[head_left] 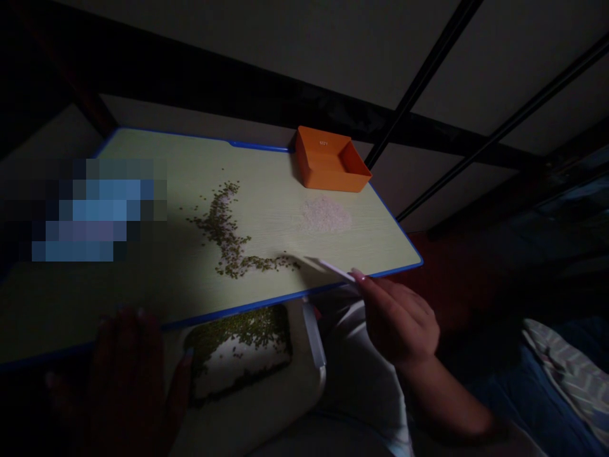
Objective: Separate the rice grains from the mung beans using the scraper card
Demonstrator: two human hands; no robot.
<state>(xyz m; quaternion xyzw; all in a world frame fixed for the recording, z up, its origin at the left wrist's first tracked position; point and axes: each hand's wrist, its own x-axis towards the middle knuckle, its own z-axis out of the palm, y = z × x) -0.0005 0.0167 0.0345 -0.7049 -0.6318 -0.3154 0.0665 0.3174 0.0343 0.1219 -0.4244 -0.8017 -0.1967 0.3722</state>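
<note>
My right hand [399,317] pinches a thin white stick [335,270], its blurred tip low over the board at the right end of a trail of green grains [228,238]. Pale grains are mixed into that trail. A separate heap of pale, rice-like grains [326,214] lies to the right, in front of an orange box [328,162]. My left hand [128,374] is in deep shadow at the near edge of the board, fingers stretched out and apart, with nothing visible in it. Beside it, below the board, sits a whitish container [304,381] with green grains inside.
The pale tabletop [266,190] has a blue rim. A pixelated blue patch covers something at its left end. Dark-framed panels [333,38] stand behind. Striped cloth [571,362] and blue fabric lie at lower right. The surroundings are dim.
</note>
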